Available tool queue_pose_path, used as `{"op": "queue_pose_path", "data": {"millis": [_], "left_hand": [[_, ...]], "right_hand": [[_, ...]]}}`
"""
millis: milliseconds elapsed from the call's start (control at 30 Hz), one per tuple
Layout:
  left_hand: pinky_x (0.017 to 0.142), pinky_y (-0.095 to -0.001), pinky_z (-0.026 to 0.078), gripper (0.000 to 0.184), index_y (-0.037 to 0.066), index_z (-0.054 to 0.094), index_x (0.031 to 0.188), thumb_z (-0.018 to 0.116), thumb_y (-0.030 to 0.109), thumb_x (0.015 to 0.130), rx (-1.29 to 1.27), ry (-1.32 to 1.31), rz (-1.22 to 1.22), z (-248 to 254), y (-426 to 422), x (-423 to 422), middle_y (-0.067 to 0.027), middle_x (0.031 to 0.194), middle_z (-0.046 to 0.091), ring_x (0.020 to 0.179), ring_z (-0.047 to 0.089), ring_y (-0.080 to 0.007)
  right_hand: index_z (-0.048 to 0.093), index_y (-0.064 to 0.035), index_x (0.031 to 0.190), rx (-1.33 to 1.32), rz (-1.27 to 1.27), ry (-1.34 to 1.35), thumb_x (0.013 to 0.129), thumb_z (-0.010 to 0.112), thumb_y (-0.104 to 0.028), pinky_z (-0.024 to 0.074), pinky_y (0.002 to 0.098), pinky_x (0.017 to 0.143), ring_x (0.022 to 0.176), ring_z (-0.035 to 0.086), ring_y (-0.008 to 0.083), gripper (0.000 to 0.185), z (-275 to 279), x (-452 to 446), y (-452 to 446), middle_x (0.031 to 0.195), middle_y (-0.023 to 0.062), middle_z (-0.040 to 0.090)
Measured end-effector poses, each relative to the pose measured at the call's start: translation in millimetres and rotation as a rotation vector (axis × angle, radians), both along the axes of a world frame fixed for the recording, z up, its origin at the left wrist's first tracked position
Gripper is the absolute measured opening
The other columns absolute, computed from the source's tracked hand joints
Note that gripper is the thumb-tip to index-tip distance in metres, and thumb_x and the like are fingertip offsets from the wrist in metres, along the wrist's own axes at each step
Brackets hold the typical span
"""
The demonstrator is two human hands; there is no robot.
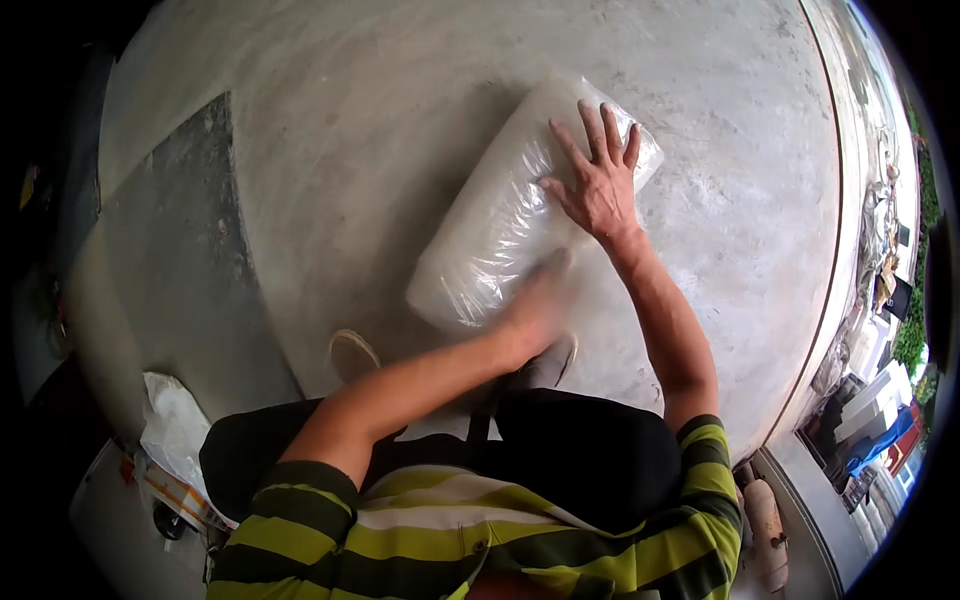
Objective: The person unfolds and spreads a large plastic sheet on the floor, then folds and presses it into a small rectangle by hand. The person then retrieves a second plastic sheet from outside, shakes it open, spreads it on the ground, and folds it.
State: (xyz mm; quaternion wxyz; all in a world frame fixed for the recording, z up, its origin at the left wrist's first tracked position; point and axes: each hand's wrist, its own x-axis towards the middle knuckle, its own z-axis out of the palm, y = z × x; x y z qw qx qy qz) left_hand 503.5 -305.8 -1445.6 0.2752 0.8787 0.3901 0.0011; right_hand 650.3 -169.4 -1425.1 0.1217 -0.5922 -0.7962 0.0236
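The concrete floor (350, 150) carries a plump, plastic-wrapped bundle (490, 220), lying aslant in front of the shoes (355, 354), well in from the floor's right edge. Being rounded and slick, it could roll or skid if pressed unevenly. The right hand (602, 195) lies on its far end, fingers spread and gripping nothing, so it might slip; the left hand (538, 308), at the near end, is too blurred to tell its fingers' state.

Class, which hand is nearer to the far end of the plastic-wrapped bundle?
Right. The right hand lies spread on the plastic-wrapped bundle, close to its far end; the left hand, blurred, is down by the bundle's near end.
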Motion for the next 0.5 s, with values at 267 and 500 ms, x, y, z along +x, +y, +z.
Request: {"op": "queue_pose_path", "data": {"millis": [267, 500], "left_hand": [[0.112, -0.0552, 0.025, 0.059, 0.012, 0.043, 0.142, 0.051, 0.038, 0.09, 0.265, 0.068, -0.273, 37, 31, -41, -0.0153, 0.153, 0.031, 0.137, 0.033, -0.0364], [0.096, -0.0822, 0.015, 0.077, 0.037, 0.029, 0.148, 0.051, 0.068, 0.081, 0.034, 0.105, -0.349, -17, 30, -52, -0.0048, 0.16, 0.01, 0.146, 0.0, -0.0392]], "right_hand": [[0.043, -0.0242, 0.144, -0.04, -0.013, -0.035, 0.085, 0.042, -0.069, 0.0074, 0.0655, 0.111, 0.143, 0.021, 0.0391, 0.074, -69, 5, 13, 0.153, 0.0141, 0.03], [0.043, -0.0292, 0.144, -0.114, 0.027, -0.034, 0.085, 0.043, -0.07, 0.0105, 0.0684, 0.11, 0.144, 0.018, 0.0398, 0.072, -69, 16, 16, 0.155, 0.0112, 0.028]]}}
